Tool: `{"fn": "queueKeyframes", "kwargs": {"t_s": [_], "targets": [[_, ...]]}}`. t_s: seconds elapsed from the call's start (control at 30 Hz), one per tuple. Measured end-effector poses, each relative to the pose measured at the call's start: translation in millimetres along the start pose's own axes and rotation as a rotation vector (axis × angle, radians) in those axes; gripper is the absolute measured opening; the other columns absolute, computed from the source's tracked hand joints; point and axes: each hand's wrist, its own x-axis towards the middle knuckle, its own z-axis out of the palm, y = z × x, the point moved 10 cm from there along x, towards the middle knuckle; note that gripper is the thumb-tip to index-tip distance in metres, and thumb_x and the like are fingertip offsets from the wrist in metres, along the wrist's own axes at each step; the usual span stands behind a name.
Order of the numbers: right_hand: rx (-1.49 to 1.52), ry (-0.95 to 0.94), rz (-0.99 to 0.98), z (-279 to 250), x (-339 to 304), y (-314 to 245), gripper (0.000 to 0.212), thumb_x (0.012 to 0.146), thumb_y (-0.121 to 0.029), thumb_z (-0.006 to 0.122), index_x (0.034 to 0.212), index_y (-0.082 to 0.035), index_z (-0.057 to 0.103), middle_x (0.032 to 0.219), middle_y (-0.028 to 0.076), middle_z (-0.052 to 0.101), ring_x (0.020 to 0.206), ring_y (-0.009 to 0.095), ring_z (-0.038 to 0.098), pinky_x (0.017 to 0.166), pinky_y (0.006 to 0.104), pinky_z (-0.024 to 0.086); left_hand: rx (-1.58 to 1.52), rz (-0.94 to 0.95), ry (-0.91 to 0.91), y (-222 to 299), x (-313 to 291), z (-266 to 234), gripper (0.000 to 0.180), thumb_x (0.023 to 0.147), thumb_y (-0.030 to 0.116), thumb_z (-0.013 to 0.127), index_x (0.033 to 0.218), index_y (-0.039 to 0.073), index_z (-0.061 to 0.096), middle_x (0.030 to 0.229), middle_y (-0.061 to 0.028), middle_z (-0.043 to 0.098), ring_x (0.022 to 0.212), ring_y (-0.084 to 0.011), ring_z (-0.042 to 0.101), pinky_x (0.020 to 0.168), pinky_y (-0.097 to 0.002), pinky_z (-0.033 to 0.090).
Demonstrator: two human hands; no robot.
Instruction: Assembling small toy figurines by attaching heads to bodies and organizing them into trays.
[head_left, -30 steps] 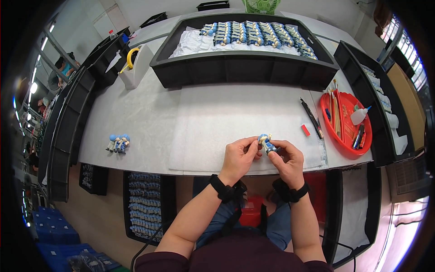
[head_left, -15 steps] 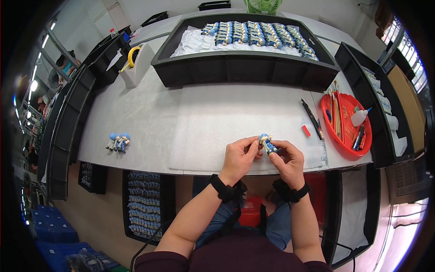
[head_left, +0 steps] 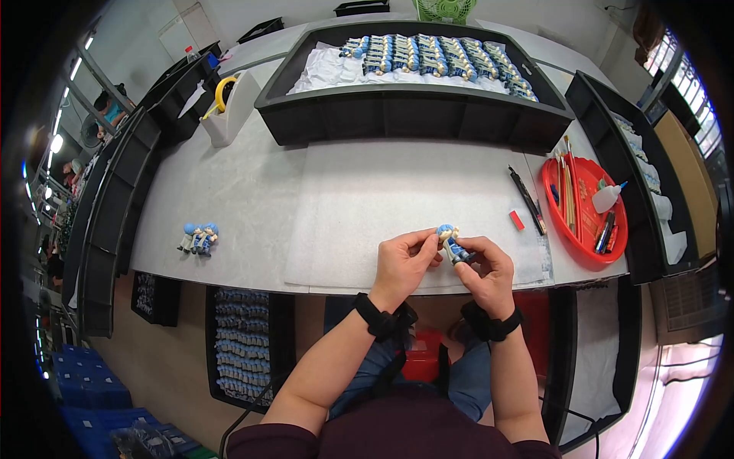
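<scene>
A small painted figurine (head_left: 453, 245) with blue hair and blue-and-cream clothing is held just above the near edge of the white table sheet. My left hand (head_left: 405, 264) pinches it at the head end with thumb and fingers. On its other side, my right hand (head_left: 487, 268) grips the lower body between thumb and fingers. Both hands are closed on it, and the fingers partly cover it. Several similar figurines (head_left: 200, 239) stand close together at the left of the table. A pen (head_left: 526, 199) and a red block (head_left: 517, 221) lie to the right.
Beyond the sheet stands a black crate (head_left: 420, 115) with rows of figurines. A red tray (head_left: 587, 254) at the right holds brushes, markers and a white bottle (head_left: 605, 199). A tape dispenser (head_left: 238, 111) sits back left. Below the table edge is another filled crate (head_left: 281, 336).
The figurine has tilted slightly in my fingers, showing a bit more of its body. Both hands have barely shifted; everything else stays put.
</scene>
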Motion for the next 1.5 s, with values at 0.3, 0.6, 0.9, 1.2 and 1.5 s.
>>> {"fn": "queueKeyframes", "kwargs": {"t_s": [0.3,0.6,0.9,1.2,1.5], "targets": [[-0.015,-0.005,-0.030,1,0,-2,0.029,0.069,-0.001,0.063,0.098,0.000,0.059,0.087,0.008,0.061,0.075,0.011,0.056,0.063,0.0217,0.044,-0.010,0.003,0.015,0,0,-2,0.021,0.086,0.008,0.054,0.102,-0.006,0.060,0.081,-0.0095,0.064,0.067,-0.0110,0.060,0.060,-0.0215,0.051],[0.021,0.040,0.075,-3,-2,5,0.027,0.075,-0.004,0.062,0.100,0.001,0.059,0.085,0.004,0.060,0.068,0.007,0.053,0.061,0.0193,0.043,0.019,-0.024,-0.010,-1,3,-2,0.022,0.088,0.008,0.050,0.103,-0.007,0.058,0.081,-0.0115,0.063,0.067,-0.0126,0.060,0.062,-0.0220,0.051],[0.035,0.042,0.071,-3,-2,4,0.026,0.076,-0.005,0.061,0.101,0.002,0.058,0.085,0.004,0.060,0.068,0.006,0.051,0.061,0.0188,0.042,-0.026,-0.031,-0.008,-3,3,-2,0.022,0.088,0.008,0.050,0.103,-0.007,0.058,0.080,-0.0111,0.063,0.066,-0.0116,0.060,0.061,-0.0211,0.051],[0.102,0.043,0.101,-2,-3,8,0.026,0.079,-0.007,0.060,0.103,0.004,0.057,0.086,0.004,0.059,0.070,0.005,0.050,0.062,0.0182,0.041,-0.041,-0.038,-0.033,-3,2,0,0.023,0.088,0.008,0.051,0.104,-0.007,0.058,0.081,-0.0112,0.063,0.067,-0.0112,0.060,0.061,-0.0210,0.051],[0.125,0.055,0.097,-4,-2,9,0.027,0.080,-0.007,0.058,0.104,0.005,0.056,0.085,0.003,0.059,0.069,0.005,0.049,0.061,0.0177,0.040,-0.051,-0.071,-0.034,-5,1,2,0.025,0.087,0.006,0.053,0.107,-0.008,0.056,0.085,-0.0116,0.063,0.070,-0.0115,0.060,0.063,-0.0215,0.051]]}}
